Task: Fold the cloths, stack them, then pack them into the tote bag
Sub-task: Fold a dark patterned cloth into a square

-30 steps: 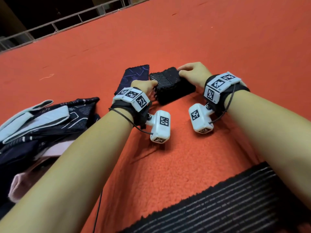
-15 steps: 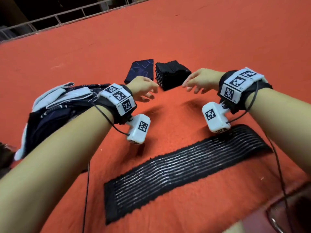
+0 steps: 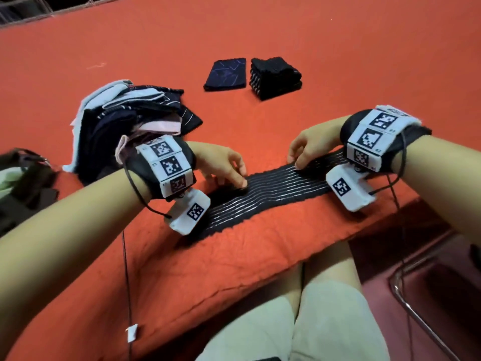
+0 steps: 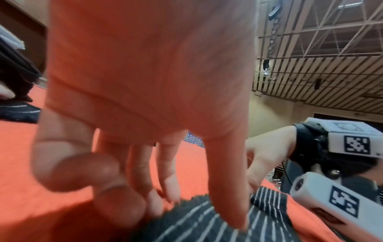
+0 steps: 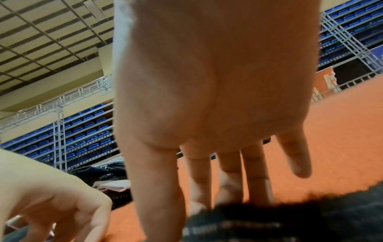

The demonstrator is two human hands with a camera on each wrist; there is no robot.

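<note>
A long black cloth with thin white stripes lies flat across the red cover near the front edge. My left hand is at its far edge near the middle. Thumb and fingertips close on that edge, and the cloth ripples beside them. My right hand is further right on the same far edge, with the thumb on top and the fingertips tucked behind the fuzzy hem. Far back stand a folded stack of black cloths and a folded navy cloth.
A loose heap of dark, white and pink cloths lies at the left, just beyond my left wrist. A dark bag-like thing sits at the far left edge. The red cover drops off in front above my knees; a metal chair frame is lower right.
Both hands left the folded black stack, came back toward me and dropped onto the striped cloth's far edge. The camera tilted down, so the folded cloths now look farther away.
</note>
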